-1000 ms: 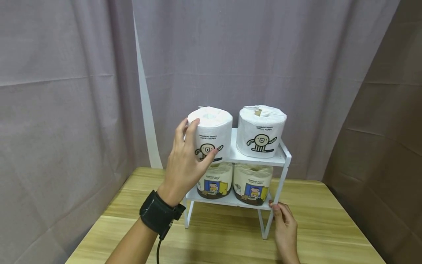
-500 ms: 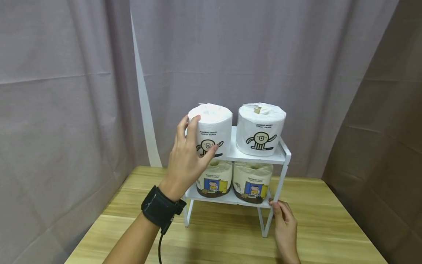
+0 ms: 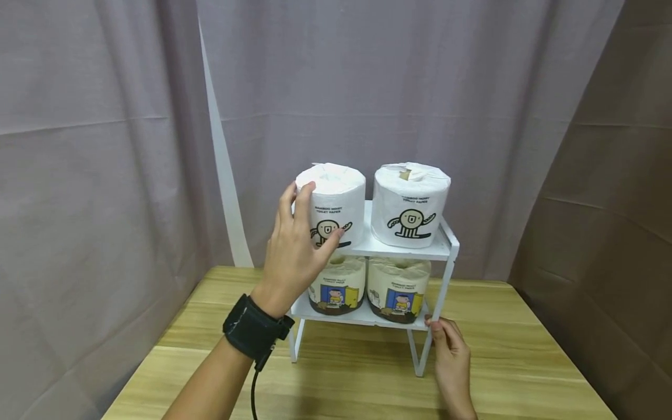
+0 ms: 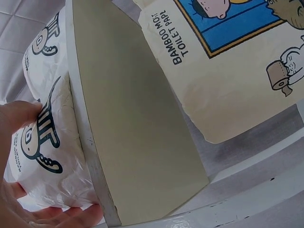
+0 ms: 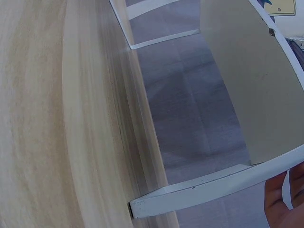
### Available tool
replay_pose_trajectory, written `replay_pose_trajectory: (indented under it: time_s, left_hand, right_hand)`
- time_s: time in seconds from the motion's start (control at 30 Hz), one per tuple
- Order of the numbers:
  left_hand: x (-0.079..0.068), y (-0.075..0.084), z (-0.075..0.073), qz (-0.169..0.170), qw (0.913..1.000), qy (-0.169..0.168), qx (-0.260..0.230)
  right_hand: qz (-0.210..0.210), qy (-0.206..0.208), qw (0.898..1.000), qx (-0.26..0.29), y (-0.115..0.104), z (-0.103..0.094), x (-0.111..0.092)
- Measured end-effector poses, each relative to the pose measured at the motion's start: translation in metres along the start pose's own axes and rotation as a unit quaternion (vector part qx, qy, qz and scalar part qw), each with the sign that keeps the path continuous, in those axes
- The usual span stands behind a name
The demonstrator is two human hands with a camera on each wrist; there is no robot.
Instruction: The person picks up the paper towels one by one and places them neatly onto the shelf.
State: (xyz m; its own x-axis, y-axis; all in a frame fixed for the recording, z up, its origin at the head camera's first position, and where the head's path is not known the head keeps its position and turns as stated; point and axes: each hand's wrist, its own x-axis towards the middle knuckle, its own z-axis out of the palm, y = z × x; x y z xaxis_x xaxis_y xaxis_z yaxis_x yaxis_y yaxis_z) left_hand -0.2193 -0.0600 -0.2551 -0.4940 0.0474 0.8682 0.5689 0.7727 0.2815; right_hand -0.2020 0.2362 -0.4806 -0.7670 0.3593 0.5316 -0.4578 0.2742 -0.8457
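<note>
My left hand [image 3: 291, 251] holds a white wrapped toilet roll [image 3: 346, 195] on the left of the top shelf, fingers along its left side, thumb across the printed front. Beside it stands a second white toilet roll [image 3: 412, 201]. Both rest on a white two-tier rack [image 3: 401, 253]. On the lower tier sit two cream toilet rolls, the left one [image 3: 343, 279] partly behind my hand and the right one [image 3: 399, 277] in full view. My right hand [image 3: 452, 356] pinches the rack's right frame at lower-shelf height; only a few fingers [image 4: 78, 216] of the left hand show in its wrist view.
The rack's legs stand on a wood-grain table [image 3: 504, 350]. Grey curtain [image 3: 420, 70] hangs behind and to the left, with a darker brown-looking drape [image 3: 609, 221] at the right. A black wrist strap [image 3: 254, 329] with a cable sits on the left wrist.
The upper left roll has slid slightly back on its shelf with my left hand on it. The right hand keeps its hold on the frame. The whole view has shifted a little.
</note>
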Motion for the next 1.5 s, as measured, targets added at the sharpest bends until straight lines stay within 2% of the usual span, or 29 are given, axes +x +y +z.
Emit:
replay_pose_trajectory:
  time_s: [0.33,0.57,0.73,0.97,1.23,1.5]
  left_hand:
    - [0.002,0.0,0.0,-0.001,0.9999,-0.001,0.013]
    - [-0.001,-0.001,-0.001,-0.002,0.9999,-0.003,0.015]
    - [-0.002,-0.002,-0.002,0.001,0.9998,0.001,0.018]
    - [-0.002,-0.001,-0.001,0.002,0.9998,-0.001,0.02]
    - [0.001,0.0,0.001,-0.001,0.9997,-0.002,0.024]
    - [0.0,0.001,0.003,-0.007,0.9997,-0.002,0.023]
  right_hand:
    - [0.0,0.01,1.0,-0.022,-0.001,0.001,0.003]
    - [0.01,0.007,1.0,-0.014,-0.002,0.002,-0.001]
    - [0.013,0.014,1.0,-0.021,-0.012,0.005,-0.003]
    - [0.025,0.014,0.999,-0.015,0.001,0.003,-0.002]
    - [0.01,0.018,1.0,-0.011,-0.001,0.002,-0.001]
    - [0.025,0.021,0.999,-0.012,-0.002,0.003,-0.003]
